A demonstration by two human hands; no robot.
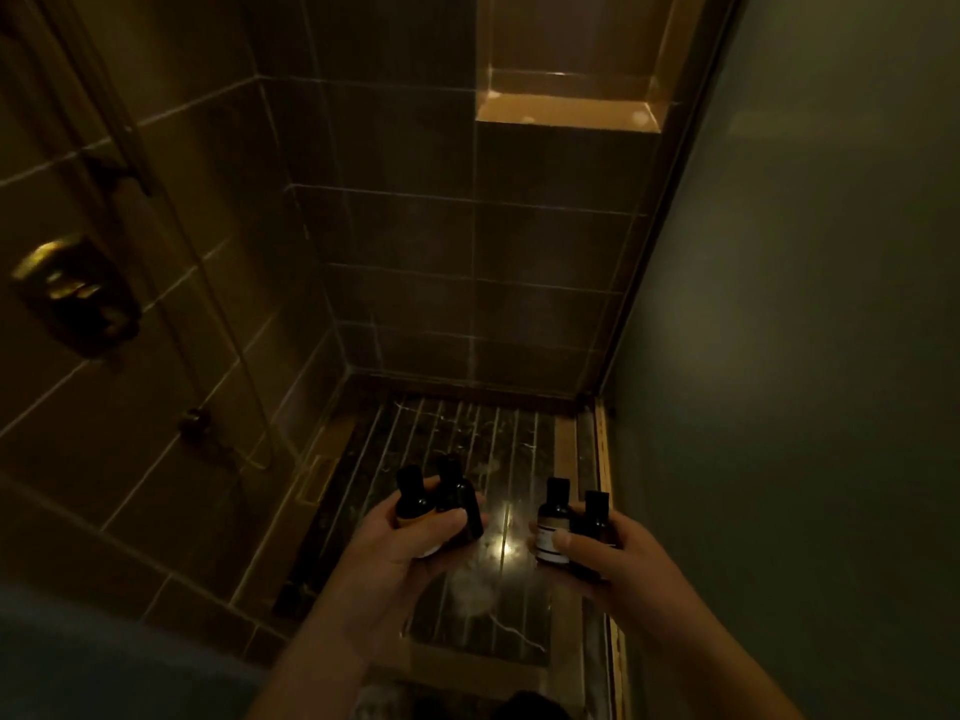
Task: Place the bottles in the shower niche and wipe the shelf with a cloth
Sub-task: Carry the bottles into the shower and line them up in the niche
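My left hand (410, 543) grips two small dark bottles (441, 498) with black caps, held side by side and tilted slightly. My right hand (597, 553) holds two more dark bottles (553, 517); the left one of these has a pale label. Both hands are low in the view, above the dark shower floor. The shower niche (566, 114) is set in the tiled back wall, high at the upper right, lit from above, with nothing visible on its shelf. No cloth is in view.
A glass panel or wall (805, 304) runs along the right side. On the left tiled wall sit a brass shower valve (72, 293), a riser rail and a hose (244, 387). The dark marble floor (467, 444) has pale stripes and a bright reflection.
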